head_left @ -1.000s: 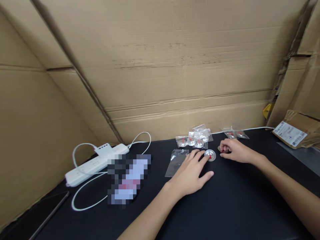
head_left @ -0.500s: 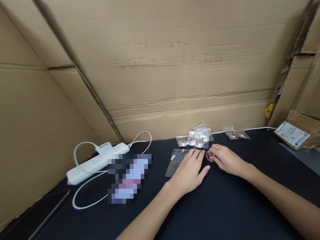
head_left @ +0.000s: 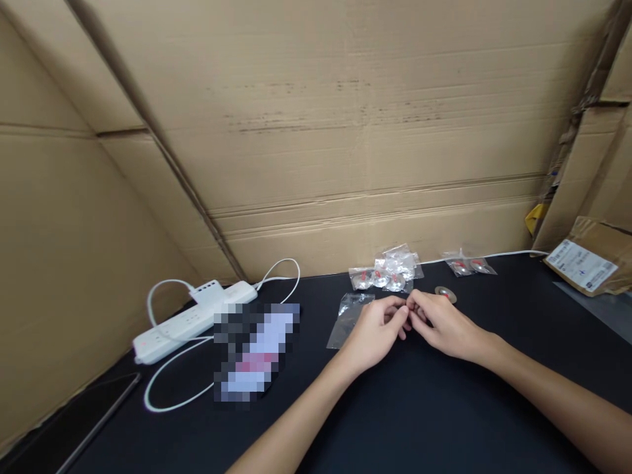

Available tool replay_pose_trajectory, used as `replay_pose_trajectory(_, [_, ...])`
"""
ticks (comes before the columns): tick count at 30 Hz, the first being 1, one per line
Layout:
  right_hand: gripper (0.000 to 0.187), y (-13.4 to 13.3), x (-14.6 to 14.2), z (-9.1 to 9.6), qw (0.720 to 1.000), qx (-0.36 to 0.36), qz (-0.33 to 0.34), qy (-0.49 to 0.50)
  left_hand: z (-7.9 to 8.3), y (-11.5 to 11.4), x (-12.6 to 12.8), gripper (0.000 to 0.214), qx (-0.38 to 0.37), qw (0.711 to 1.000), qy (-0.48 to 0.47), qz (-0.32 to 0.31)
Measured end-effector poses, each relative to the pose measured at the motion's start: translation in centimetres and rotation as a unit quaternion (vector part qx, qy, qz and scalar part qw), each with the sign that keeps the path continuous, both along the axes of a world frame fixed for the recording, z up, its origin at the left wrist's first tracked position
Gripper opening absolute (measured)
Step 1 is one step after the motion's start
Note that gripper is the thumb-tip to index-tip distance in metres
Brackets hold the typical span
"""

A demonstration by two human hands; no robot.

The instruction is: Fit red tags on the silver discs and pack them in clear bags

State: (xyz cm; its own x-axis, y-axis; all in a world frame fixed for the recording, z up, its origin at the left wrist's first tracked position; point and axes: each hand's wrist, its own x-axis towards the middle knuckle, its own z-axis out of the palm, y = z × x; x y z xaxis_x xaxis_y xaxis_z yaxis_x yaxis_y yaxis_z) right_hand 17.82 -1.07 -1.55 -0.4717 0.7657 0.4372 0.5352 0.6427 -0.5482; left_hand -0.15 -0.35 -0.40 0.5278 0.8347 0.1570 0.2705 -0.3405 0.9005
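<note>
My left hand [head_left: 376, 330] and my right hand [head_left: 440, 322] meet fingertip to fingertip just above the black table [head_left: 444, 421]. Both pinch at the same spot, and what lies between the fingers is hidden. A small round silver disc with a red centre [head_left: 446, 293] lies on the table just beyond my right hand. An empty clear plastic bag [head_left: 348, 315] lies flat to the left of my left hand. Several small clear bags with silver and red parts [head_left: 385, 273] are heaped behind my hands near the cardboard wall.
Two more small bags [head_left: 469, 264] lie further right by the wall. A white power strip [head_left: 190, 317] with looping cable sits at left, next to a blurred-out object [head_left: 254, 355]. Cardboard sheets [head_left: 345, 131] enclose the table; a labelled cardboard box [head_left: 587, 263] stands at right.
My right hand left one disc on the table and moved left to the other disc. Both hands then rose slightly and closed together, fingertips touching; that disc is no longer visible on the table.
</note>
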Motion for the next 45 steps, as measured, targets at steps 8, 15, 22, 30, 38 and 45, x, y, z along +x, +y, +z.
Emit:
replay_pose_trajectory(8, [0.008,0.2,-1.0,0.0,0.968,-0.141,-0.017,0.209,-0.5,0.3,-0.4,0.018,0.024,0.994,0.072,0.084])
replay_pose_trajectory(15, [0.013,2.8,4.0,1.2,0.972,-0.027,-0.167,0.164,-0.8,0.4,-0.5,0.02,0.091,0.975,0.15,0.138])
replay_pose_trajectory(22, [0.018,4.4,7.9,0.2,0.971,0.002,-0.196,-0.138,-1.2,0.2,-0.7,0.021,0.167,0.94,0.245,0.171])
replay_pose_trajectory(30, [0.018,4.4,6.9,-1.0,0.98,-0.031,-0.143,-0.134,-0.6,-0.6,-0.3,0.015,0.22,0.911,0.311,0.16])
replay_pose_trajectory(38, [0.027,2.9,5.2,-0.2,0.934,-0.015,-0.22,-0.281,-0.8,-0.7,-0.2,0.017,0.235,0.895,0.348,0.149])
replay_pose_trajectory(45, [0.026,1.0,2.2,0.7,0.931,-0.036,-0.175,-0.317,-0.5,-1.2,0.2,0.021,0.244,0.888,0.36,0.146])
